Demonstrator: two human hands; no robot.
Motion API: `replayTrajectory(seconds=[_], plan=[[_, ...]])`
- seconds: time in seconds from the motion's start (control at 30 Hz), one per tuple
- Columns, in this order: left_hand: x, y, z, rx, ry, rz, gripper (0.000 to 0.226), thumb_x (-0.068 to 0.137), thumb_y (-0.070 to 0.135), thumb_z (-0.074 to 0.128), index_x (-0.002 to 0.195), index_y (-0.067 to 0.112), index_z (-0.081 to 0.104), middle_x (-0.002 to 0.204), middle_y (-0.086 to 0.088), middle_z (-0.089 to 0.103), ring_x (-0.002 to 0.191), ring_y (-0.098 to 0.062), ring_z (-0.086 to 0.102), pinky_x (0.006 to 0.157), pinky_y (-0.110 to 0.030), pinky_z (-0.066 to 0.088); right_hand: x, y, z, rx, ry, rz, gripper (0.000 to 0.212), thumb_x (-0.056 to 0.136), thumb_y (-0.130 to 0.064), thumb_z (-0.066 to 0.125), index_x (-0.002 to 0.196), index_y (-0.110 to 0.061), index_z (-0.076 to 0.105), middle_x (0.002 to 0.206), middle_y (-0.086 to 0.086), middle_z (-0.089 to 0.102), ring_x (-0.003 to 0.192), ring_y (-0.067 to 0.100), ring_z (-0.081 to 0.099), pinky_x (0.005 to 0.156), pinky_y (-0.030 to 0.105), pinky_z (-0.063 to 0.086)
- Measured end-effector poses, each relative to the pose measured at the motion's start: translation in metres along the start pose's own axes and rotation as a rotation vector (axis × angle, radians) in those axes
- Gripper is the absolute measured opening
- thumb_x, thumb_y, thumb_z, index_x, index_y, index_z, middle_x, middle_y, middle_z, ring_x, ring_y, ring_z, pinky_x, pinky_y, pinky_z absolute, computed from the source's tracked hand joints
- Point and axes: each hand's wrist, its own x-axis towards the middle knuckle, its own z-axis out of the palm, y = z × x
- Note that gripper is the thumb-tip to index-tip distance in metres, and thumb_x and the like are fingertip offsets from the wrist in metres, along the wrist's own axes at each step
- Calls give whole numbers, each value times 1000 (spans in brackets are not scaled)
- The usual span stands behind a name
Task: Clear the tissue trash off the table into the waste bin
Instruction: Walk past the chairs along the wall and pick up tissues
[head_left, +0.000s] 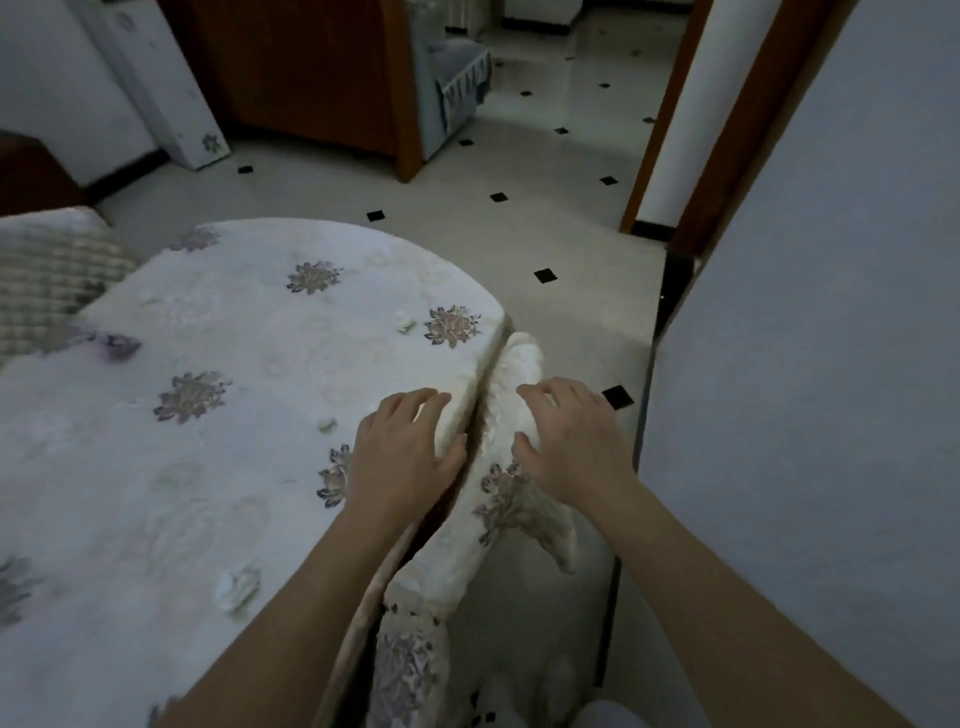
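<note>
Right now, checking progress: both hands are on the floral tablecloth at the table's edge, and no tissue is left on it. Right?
Not quite: the head view shows three tissue scraps lying on the floral tablecloth. The left hand and right hand are on it at the table's edge, as you said.

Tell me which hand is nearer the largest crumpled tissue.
Left. The left hand rests at the edge of the table, beyond and right of the tissue. The right hand is farther right, off that edge, on the hanging cloth fold.
</note>
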Motion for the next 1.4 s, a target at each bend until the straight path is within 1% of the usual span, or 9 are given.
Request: replayTrajectory(seconds=[0.17,0.27,0.53,0.67,0.77,0.9,1.03,1.23,1.4], plan=[[7,-36,4,57,-38,-173,54,86,53,44,126,20,62,128,2,64,118,-25,57,88,-43,50,57,-15,31,83,-39,-146,44,77,-28,66,118,-12,65,110,9,67,105,29,61,82,42,50],[11,-50,7,86,-38,-273,55,86,52,44,126,19,62,128,2,65,117,-25,58,88,-42,50,90,-22,48,127,-114,-218,47,79,-31,65,123,-15,63,116,7,65,110,27,58,87,44,48],[12,-57,7,143,5,-638,54,86,50,42,124,18,64,123,1,67,113,-26,60,85,-42,52,180,-26,75,222,-233,-493,46,80,-31,65,123,-14,62,115,8,64,110,29,58,84,44,50],[-4,-52,-2,187,45,-842,53,86,50,43,123,18,64,123,1,67,114,-25,60,84,-41,52,204,-48,85,276,-326,-625,49,89,-36,57,135,-19,53,130,5,56,120,25,50,93,43,44],[-25,-47,-10,213,53,-980,53,87,50,43,123,17,63,123,1,67,113,-25,60,84,-40,52,212,-70,91,319,-376,-733,50,93,-37,54,140,-21,48,135,3,51,124,23,45,95,41,41],[-63,-40,-17,221,114,-1174,44,87,41,58,123,17,64,122,1,67,110,-26,61,83,-40,53,218,-99,103,335,-436,-846,50,95,-38,52,142,-23,45,136,2,50,125,22,44,97,40,40],[-104,-40,-18,196,165,-1305,40,88,32,69,124,16,63,120,-1,66,106,-26,63,83,-40,53,220,-124,120,353,-497,-876,49,95,-36,54,141,-22,47,134,4,53,124,24,46,98,41,43],[-144,-61,-6,108,184,-1469,43,90,35,66,129,17,61,126,-3,63,117,-26,57,90,-41,49,226,-139,155,238,-574,-876,50,94,-35,57,140,-21,47,131,6,55,119,27,49,95,44,46],[-164,-90,13,26,116,-1527,44,92,37,63,131,18,59,128,-5,60,113,-27,59,82,-42,52,229,-152,184,157,-615,-874,48,93,-35,58,138,-20,50,125,6,59,114,28,53,90,44,48]])
